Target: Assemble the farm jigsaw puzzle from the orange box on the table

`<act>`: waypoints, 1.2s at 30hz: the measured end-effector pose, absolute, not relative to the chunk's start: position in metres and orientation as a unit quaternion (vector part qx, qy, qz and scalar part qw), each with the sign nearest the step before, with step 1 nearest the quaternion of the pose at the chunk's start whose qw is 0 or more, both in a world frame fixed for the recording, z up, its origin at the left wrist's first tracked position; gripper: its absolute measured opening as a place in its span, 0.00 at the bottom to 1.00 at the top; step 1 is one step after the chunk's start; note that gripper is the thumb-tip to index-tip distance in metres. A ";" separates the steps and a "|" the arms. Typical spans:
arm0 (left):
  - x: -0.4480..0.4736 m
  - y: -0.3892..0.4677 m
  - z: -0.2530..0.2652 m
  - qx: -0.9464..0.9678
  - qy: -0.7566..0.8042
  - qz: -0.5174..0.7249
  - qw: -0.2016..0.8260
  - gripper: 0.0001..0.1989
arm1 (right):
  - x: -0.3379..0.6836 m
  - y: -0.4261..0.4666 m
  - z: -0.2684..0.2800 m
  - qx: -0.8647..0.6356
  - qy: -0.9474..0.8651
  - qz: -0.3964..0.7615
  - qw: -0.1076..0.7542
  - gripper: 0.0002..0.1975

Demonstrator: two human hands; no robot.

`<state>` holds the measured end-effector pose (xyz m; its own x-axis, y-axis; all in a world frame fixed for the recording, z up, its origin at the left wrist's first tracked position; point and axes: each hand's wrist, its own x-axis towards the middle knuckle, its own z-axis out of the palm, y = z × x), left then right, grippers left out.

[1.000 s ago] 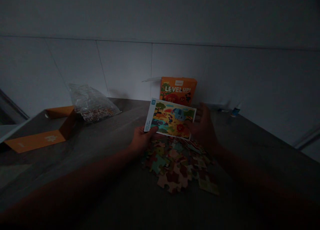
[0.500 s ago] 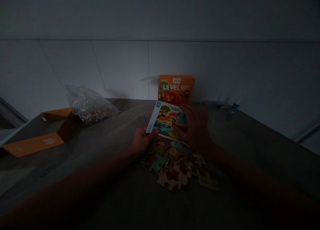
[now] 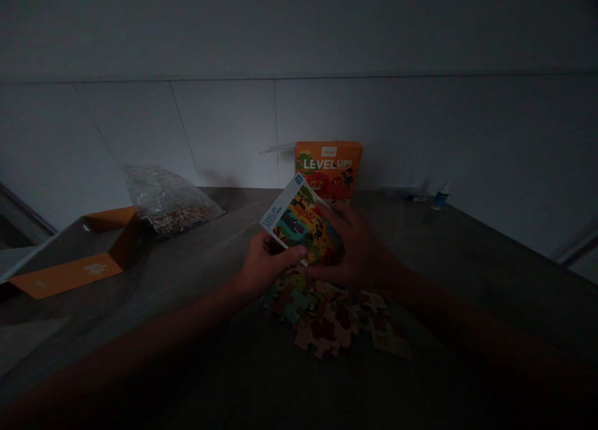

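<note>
A puzzle picture card with colourful animals and a white strip along its left side is held tilted above the table. My left hand grips its lower left edge, thumb on the front. My right hand has hold of the right side, its fingers over the front and edge. Below the card lies a loose heap of jigsaw pieces, partly covered by the card and my hands. Behind it stands an orange "LEVEL UP!" box, its lower part hidden by the card.
On the left an open orange box tray lies near a clear plastic bag with small reddish-brown contents. A small blue-and-white bottle stands at the back right of the grey table, before a white wall. The scene is dim.
The card has turned, its white strip now slanting more, and its top left corner overlaps the orange box. My right hand has slid down along its right side.
</note>
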<state>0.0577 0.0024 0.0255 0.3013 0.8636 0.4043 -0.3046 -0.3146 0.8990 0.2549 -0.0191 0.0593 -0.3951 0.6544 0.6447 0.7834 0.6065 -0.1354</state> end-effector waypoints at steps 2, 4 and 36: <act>0.057 0.000 0.025 0.621 0.224 0.535 0.527 0.20 | 0.253 -0.023 0.062 -0.417 -0.836 -0.047 0.354 0.51; 0.057 0.001 0.022 0.626 0.220 0.533 0.525 0.18 | 0.252 -0.025 0.064 -0.411 -0.838 -0.012 0.359 0.50; 0.046 0.009 0.060 0.551 0.198 0.621 0.521 0.18 | 0.257 -0.022 0.067 -0.417 -0.809 0.161 0.381 0.41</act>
<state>0.0458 0.0091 0.0597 0.1508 0.8656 0.4774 -0.4288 -0.3779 0.8206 0.2571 -0.0223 0.0675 -0.3619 0.7978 0.4822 0.5530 0.6001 -0.5780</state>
